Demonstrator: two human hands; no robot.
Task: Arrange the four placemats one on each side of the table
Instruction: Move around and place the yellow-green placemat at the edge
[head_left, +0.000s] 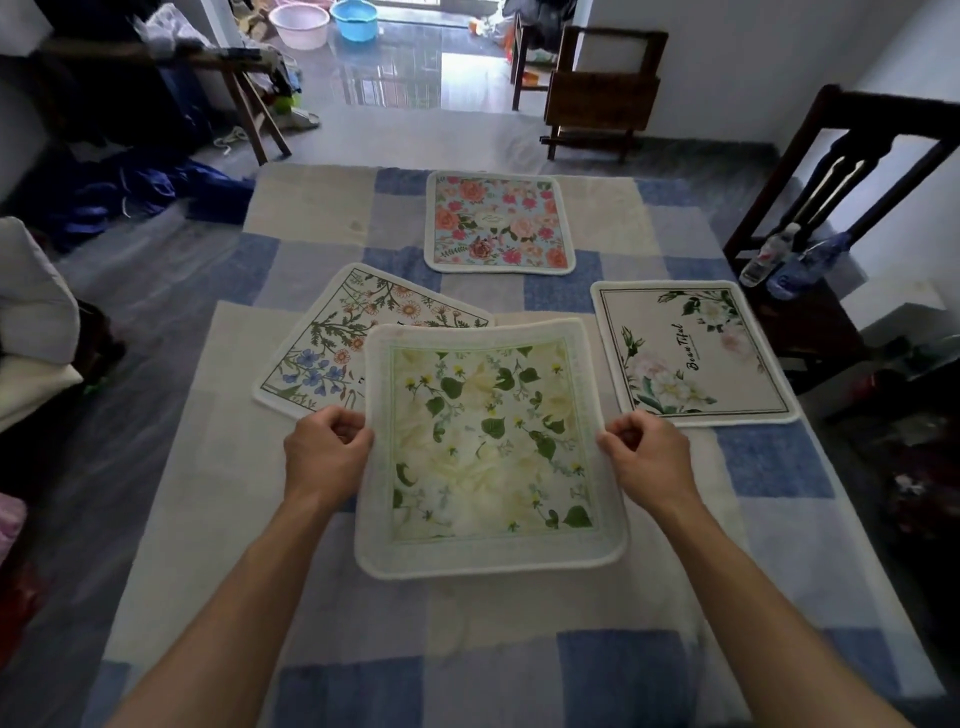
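A green-leaf and yellow-flower placemat (491, 447) is in the middle near side of the table, gripped on both edges. My left hand (327, 449) pinches its left edge and my right hand (647, 449) pinches its right edge. Its far edge overlaps a wildflower placemat (343, 338) that lies skewed at the left. A pink rose placemat (498, 223) lies flat at the far side. A white placemat with lettering (691, 353) lies at the right side.
The table wears a blue, grey and cream checked cloth (519, 613). A dark wooden chair (852, 218) holding two plastic bottles (766, 254) stands at the right. A white cushion (31, 312) sits at the left. A folded wooden table (602, 88) stands beyond.
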